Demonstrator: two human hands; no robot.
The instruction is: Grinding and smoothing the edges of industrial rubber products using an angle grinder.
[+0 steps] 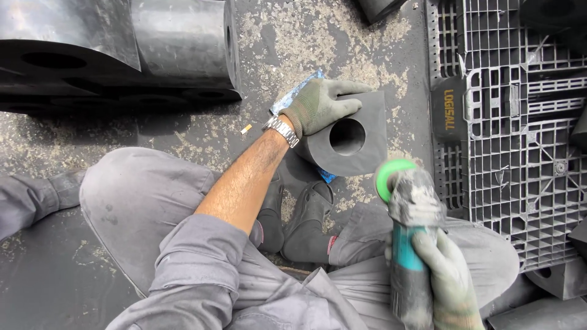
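Note:
A dark grey rubber block with a round hole through it lies on the ground in front of my feet. My left hand, in a green-grey glove with a metal watch at the wrist, rests flat on the block's upper left corner. My right hand, also gloved, grips the teal body of a dusty angle grinder. The grinder's green disc hovers just beside the block's lower right corner; I cannot tell if it touches.
Large black rubber parts are stacked at the upper left. A dark plastic pallet fills the right side. A blue sheet peeks from under the block. My crouched knees and dark shoes are below it.

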